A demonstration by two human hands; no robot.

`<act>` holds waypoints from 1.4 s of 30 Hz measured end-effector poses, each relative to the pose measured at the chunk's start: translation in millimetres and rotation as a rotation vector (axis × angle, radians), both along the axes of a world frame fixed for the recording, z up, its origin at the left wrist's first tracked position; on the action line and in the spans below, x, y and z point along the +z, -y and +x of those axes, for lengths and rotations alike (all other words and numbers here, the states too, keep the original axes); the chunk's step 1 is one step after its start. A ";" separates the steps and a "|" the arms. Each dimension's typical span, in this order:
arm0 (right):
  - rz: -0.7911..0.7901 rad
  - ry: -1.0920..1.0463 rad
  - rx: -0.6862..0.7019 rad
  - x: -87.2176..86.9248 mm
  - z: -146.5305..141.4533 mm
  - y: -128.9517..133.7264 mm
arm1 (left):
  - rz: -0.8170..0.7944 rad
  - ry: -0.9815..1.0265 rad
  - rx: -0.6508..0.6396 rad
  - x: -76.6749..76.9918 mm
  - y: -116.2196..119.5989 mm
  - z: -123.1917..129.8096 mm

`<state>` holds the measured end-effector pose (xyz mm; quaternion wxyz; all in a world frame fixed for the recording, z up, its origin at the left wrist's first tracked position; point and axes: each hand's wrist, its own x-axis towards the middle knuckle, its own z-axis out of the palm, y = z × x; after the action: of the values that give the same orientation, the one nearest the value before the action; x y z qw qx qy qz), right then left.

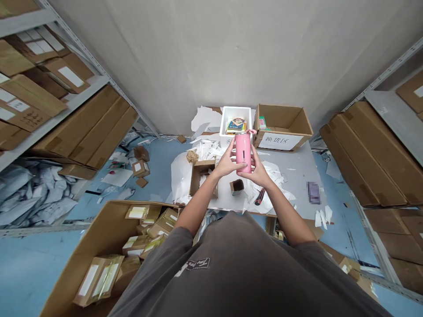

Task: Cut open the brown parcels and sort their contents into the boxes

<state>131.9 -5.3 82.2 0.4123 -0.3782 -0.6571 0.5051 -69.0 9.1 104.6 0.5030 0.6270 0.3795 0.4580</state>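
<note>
A pink tumbler (243, 149) with a pink strap at its lid is held upright above the table. My left hand (228, 161) grips it from the left side, thumb across its front. On the other side my right hand (258, 170) is closed round its lower part. Below the hands stands a small open cardboard box (237, 187), dark inside. A larger open carton (195, 181) with paper scraps in it lies to the left. Near my right forearm a red and black utility knife (260, 196) rests among white paper scraps (276, 178).
Behind the tumbler stand a white bin (223, 127) with booklets and an open carton with a handwritten label (280, 141). A big carton of taped parcels (89, 229) is at my lower left. Shelves (82, 88) of boxes line both sides. A purple blurred item (313, 193) lies at right.
</note>
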 end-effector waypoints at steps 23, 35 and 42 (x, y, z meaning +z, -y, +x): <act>-0.030 0.311 0.049 -184.8 33.8 2.0 | -0.032 -0.199 0.093 -126.1 -31.4 4.6; -0.089 0.369 0.263 -281.1 35.1 -26.8 | 0.099 -0.468 0.254 -195.2 18.0 13.7; -0.112 0.343 0.157 -287.3 33.4 -14.8 | -0.011 -0.595 0.362 -239.9 46.5 41.6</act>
<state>165.3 9.4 -205.1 0.2322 -0.4286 -0.7161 0.4996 -27.4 -37.4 -135.3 0.2845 0.6528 0.6171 0.3347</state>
